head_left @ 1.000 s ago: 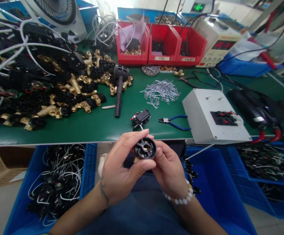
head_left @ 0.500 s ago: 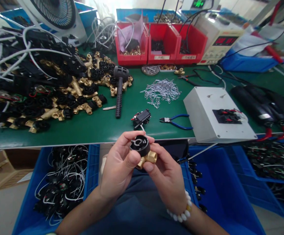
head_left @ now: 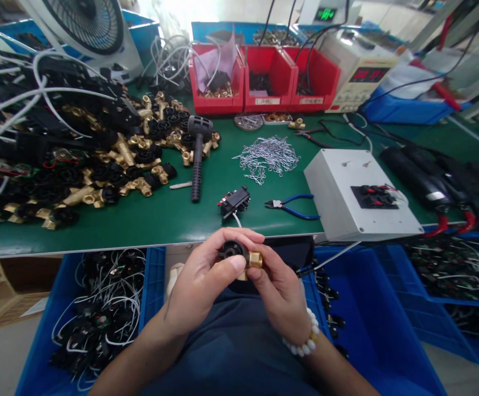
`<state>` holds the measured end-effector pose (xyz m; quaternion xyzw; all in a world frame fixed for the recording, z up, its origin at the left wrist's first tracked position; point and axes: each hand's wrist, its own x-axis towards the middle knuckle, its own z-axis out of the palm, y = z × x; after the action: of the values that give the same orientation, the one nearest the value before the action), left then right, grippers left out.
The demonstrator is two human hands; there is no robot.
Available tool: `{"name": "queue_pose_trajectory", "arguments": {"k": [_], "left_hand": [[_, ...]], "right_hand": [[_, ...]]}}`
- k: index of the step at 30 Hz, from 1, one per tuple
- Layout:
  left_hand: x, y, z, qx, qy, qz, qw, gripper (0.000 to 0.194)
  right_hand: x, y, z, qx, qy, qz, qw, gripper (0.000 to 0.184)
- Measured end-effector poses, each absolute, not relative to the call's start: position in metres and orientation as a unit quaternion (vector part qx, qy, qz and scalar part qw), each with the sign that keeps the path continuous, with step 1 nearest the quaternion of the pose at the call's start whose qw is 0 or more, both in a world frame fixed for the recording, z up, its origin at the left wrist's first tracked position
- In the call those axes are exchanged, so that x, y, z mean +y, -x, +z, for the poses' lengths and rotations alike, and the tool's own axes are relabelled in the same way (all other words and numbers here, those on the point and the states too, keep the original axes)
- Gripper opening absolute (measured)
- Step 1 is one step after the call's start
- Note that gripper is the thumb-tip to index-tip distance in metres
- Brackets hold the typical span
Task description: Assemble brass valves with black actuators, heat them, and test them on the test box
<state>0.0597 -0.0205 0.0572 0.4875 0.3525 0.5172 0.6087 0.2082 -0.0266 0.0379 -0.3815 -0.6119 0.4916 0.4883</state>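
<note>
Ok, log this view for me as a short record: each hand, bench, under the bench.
Left hand: grips round black plastic cap, thumb over its face
Right hand: grips yellow brass fitting beside the cap
Bench centre: small black rectangular module, blue-handled metal cutters, pile of bent silver wire clips
Bench left: dark grey mallet by heaped brass-and-black parts
Bench back: three red plastic bins
Under bench, left: blue plastic crate of black parts with white cables

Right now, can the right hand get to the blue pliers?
Probably yes, if it lets go: the right hand holds the brass fitting, but the near side of the blue pliers looks unblocked.
</note>
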Motion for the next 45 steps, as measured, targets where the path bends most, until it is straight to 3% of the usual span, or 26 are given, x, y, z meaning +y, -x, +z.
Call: {"name": "queue_pose_trajectory", "arguments": {"k": [3, 9, 14, 17, 20, 22, 25, 29, 32, 37, 45], "left_hand": [[-0.015, -0.067, 0.060, 0.390, -0.509, 0.510, 0.573, 0.015], [0.002, -0.066, 0.067, 0.430, -0.538, 0.556, 0.466, 0.040], [0.026, -0.056, 0.057, 0.607, -0.654, 0.430, 0.135, 0.058], [0.042, -0.066, 0.049, 0.674, -0.679, 0.286, 0.056, 0.075], [0.054, -0.080, 0.042, 0.696, -0.691, 0.175, 0.084, 0.073], [0.059, -0.084, 0.035, 0.701, -0.685, 0.167, 0.111, 0.067], [0.061, -0.077, 0.022, 0.681, -0.645, 0.282, 0.201, 0.059], [0.057, -0.063, 0.016, 0.496, -0.509, 0.520, 0.474, 0.058], [0.050, -0.058, 0.026, 0.385, -0.421, 0.562, 0.598, 0.052], [0.033, -0.058, 0.046, 0.402, -0.422, 0.575, 0.574, 0.056], [0.011, -0.053, 0.056, 0.401, -0.568, 0.552, 0.461, 0.044]], "right_hand": [[-0.025, -0.212, 0.036, -0.608, 0.394, 0.493, 0.482, 0.019], [-0.025, -0.217, 0.033, -0.525, 0.354, 0.611, 0.475, 0.026], [-0.022, -0.215, 0.036, -0.419, 0.257, 0.714, 0.499, 0.023], [-0.021, -0.213, 0.042, -0.377, 0.256, 0.737, 0.500, 0.023], [-0.021, -0.212, 0.047, -0.369, 0.260, 0.738, 0.501, 0.022], [-0.021, -0.214, 0.049, -0.365, 0.249, 0.744, 0.501, 0.020], [-0.021, -0.216, 0.051, -0.345, 0.237, 0.760, 0.498, 0.021], [-0.019, -0.216, 0.051, -0.307, 0.266, 0.780, 0.475, 0.028], [-0.018, -0.215, 0.051, -0.305, 0.298, 0.779, 0.461, 0.031], [-0.020, -0.212, 0.053, -0.347, 0.309, 0.758, 0.458, 0.046], [-0.018, -0.206, 0.060, -0.335, 0.296, 0.763, 0.467, 0.039]]}}
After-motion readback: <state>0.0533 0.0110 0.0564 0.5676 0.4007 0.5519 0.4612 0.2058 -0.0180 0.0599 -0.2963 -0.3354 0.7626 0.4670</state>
